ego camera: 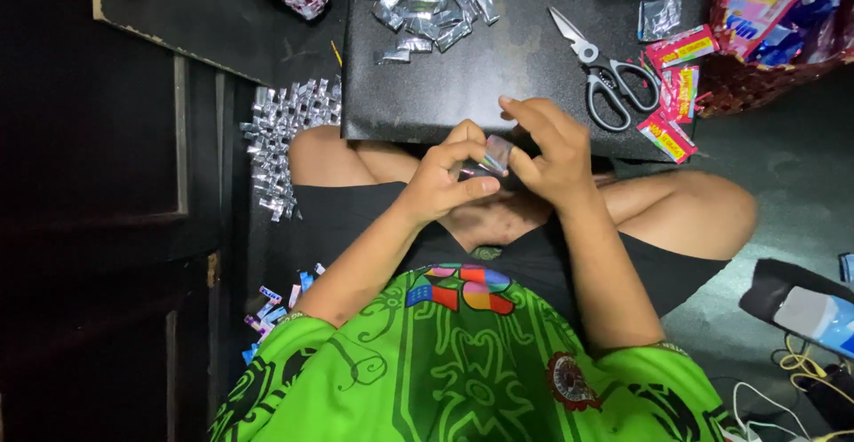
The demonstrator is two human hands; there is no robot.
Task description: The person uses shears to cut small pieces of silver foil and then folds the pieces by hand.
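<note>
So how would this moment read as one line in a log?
left hand: pinching folded foil strip | right hand: pinching same strip | scissors: lying on black board

Both hands point(498, 162) w/ folded foil strip point(496, 154) over lap

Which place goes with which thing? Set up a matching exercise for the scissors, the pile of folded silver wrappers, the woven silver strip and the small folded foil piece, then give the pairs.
Things:
1. grey-handled metal scissors
2. pile of folded silver wrappers
3. long woven silver wrapper strip
4. small folded foil piece

Places:
A. on the floor left of the black board
B. pinched between left hand and right hand
C. right part of the black board
D. far edge of the board

Pairs: 1-C, 2-D, 3-A, 4-B
</note>
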